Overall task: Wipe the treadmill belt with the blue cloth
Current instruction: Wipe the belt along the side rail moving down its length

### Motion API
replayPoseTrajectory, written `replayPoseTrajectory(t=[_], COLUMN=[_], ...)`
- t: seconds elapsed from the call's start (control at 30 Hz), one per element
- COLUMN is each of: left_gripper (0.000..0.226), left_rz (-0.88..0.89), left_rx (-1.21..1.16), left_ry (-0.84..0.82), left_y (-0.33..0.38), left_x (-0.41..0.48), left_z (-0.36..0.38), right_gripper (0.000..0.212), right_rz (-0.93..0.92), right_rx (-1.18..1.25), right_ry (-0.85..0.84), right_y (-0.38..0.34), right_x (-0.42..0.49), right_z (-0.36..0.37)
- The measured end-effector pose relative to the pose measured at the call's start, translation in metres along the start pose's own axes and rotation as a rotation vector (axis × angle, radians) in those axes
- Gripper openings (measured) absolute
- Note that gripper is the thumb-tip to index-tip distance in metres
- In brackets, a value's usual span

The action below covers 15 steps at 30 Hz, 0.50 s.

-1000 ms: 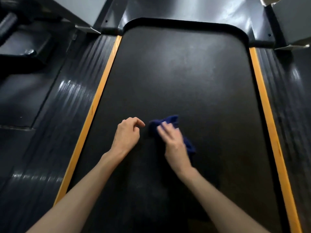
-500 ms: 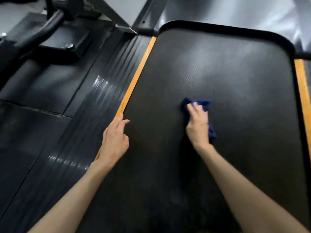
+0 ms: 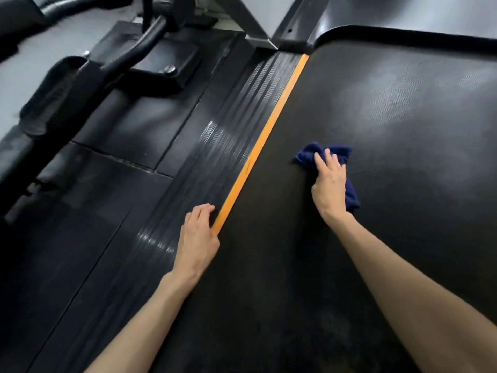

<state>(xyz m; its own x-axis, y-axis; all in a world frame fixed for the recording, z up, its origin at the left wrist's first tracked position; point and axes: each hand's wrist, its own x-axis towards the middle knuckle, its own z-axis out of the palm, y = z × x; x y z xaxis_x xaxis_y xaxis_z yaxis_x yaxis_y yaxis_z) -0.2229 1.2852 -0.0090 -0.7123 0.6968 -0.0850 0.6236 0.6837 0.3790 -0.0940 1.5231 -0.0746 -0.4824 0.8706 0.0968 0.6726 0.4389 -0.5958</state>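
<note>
The black treadmill belt (image 3: 390, 125) fills the right half of the head view. A crumpled blue cloth (image 3: 309, 155) lies on it a little right of the orange edge strip (image 3: 271, 130). My right hand (image 3: 329, 181) presses flat on top of the cloth, fingers fairly straight and pointing up the belt; part of the cloth shows under the wrist side. My left hand (image 3: 199, 238) rests on the ribbed side rail (image 3: 215, 146), fingers laid over the orange strip, holding nothing.
Left of the rail lies black rubber floor matting (image 3: 94, 211). Another machine's black frame and foot pedal (image 3: 53, 103) stand at the upper left. The treadmill's front hood (image 3: 403, 12) and an upright post rise at the top.
My left hand moved off the belt onto the left rail by the orange strip. My right hand pushed the cloth up the belt, and the view swung to the left.
</note>
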Motion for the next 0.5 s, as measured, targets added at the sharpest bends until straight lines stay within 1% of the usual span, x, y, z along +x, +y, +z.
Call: replayPoseTrajectory(t=[0.03,0.1,0.17,0.27,0.3,0.33,0.37,0.4,0.43,0.5], left_gripper=[0.051,0.051,0.050,0.050,0.050,0.051,0.052,0.053,0.053,0.054], left_rz=[-0.005,0.002,0.001,-0.012,-0.012,-0.012,-0.014,-0.019,-0.029,-0.054], left_rx=[-0.003,-0.001,0.002,0.011,0.019,0.026,0.030,0.027,0.014,-0.012], left_ry=[-0.003,-0.004,0.003,0.010,0.008,0.003,-0.001,-0.005,-0.009,-0.033], left_y=[-0.003,-0.007,-0.011,-0.014,-0.015,-0.017,-0.018,-0.019,-0.020,-0.019], left_x=[-0.002,-0.006,-0.008,-0.015,-0.018,-0.021,-0.024,-0.027,-0.030,-0.035], left_z=[-0.001,-0.002,-0.003,-0.004,-0.004,-0.004,-0.005,-0.005,-0.006,-0.008], right_gripper=[0.068,0.070,0.071,0.072,0.073,0.072,0.067,0.061,0.057,0.055], right_rz=[-0.056,-0.264,-0.474,-0.784,-0.867,-0.931,-0.966,-0.933,-0.836,-0.533], right_rx=[0.026,0.091,0.132,0.135,0.131,0.104,0.074,0.056,0.061,0.039], right_ry=[-0.017,-0.119,-0.306,-0.638,-0.690,-0.694,-0.661,-0.608,-0.510,-0.282], right_y=[-0.009,-0.030,-0.048,-0.057,-0.051,-0.045,-0.038,-0.031,-0.022,-0.011], right_x=[-0.011,-0.052,-0.103,-0.162,-0.165,-0.157,-0.144,-0.128,-0.109,-0.072], right_z=[0.007,0.023,0.031,0.027,0.025,0.023,0.022,0.021,0.021,0.015])
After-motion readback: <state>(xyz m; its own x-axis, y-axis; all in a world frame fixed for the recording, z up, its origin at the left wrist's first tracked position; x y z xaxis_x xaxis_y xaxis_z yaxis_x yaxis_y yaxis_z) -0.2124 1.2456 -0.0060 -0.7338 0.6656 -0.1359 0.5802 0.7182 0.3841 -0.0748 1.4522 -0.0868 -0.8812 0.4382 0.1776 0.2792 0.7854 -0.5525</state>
